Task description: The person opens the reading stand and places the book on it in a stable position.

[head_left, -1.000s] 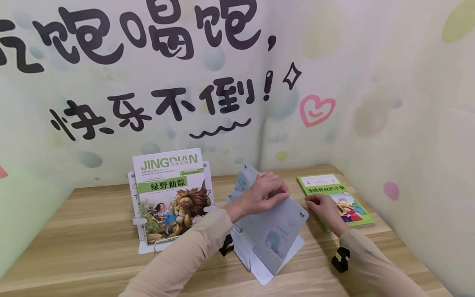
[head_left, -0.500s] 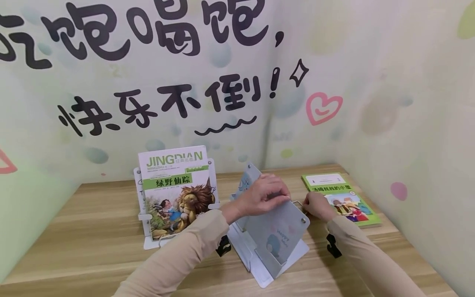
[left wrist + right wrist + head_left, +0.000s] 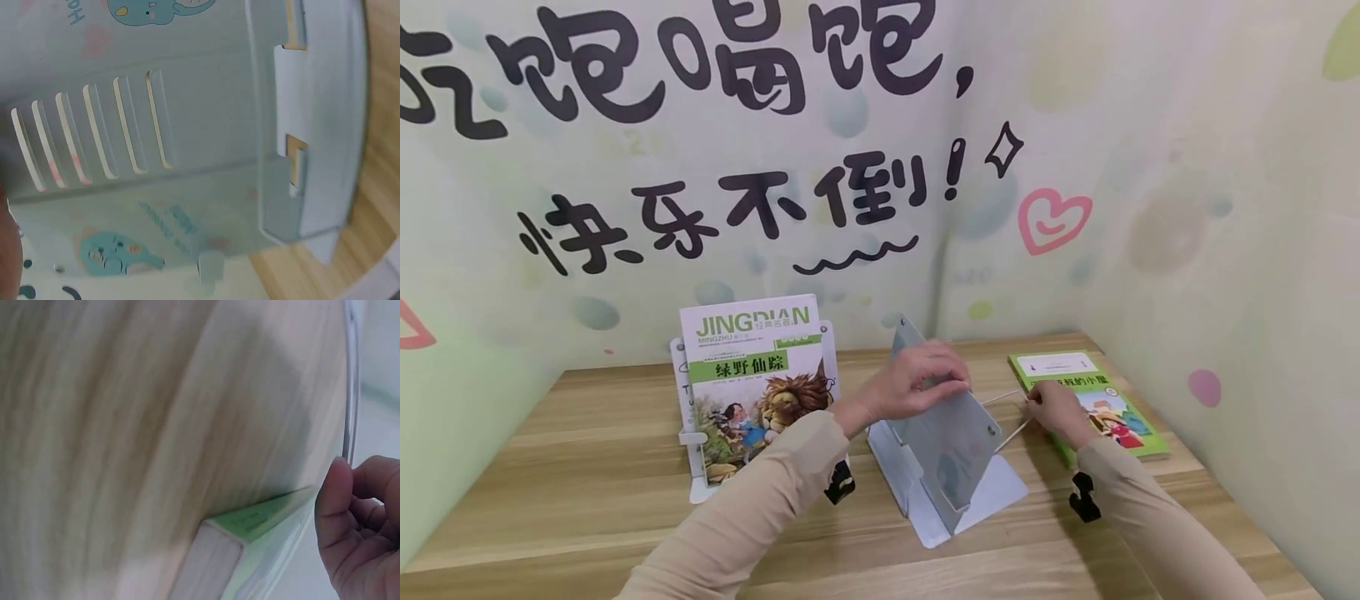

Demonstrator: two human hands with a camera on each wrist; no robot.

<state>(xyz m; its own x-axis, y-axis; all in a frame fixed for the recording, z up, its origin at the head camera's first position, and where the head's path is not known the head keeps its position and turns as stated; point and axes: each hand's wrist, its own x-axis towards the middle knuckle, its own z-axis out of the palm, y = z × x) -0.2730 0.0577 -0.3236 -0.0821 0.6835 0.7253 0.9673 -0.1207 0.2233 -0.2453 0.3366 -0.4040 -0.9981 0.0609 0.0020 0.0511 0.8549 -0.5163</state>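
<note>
A light blue-grey metal book stand (image 3: 942, 454) stands tilted on the table in the head view. My left hand (image 3: 917, 382) grips the top edge of its panel. Slots and blue elephant prints mark that panel (image 3: 206, 119) in the left wrist view, where only a sliver of the hand (image 3: 9, 256) appears. Behind the panel, my right hand (image 3: 1058, 408) pinches the end of a wire support (image 3: 1013, 436), which sticks out from the stand's back. Thumb and finger meet on the wire (image 3: 352, 394) in the right wrist view.
Left of the stand, a lion-cover book (image 3: 752, 383) leans on a second book stand (image 3: 698, 490). A green-covered book (image 3: 1131, 425) lies flat beside my right hand. The wooden table (image 3: 587, 467) ends at a printed wall covering (image 3: 880, 292).
My right hand has taken hold of the wire support and swung it out from the panel's back. The panel has shifted slightly left under my left hand, now more upright.
</note>
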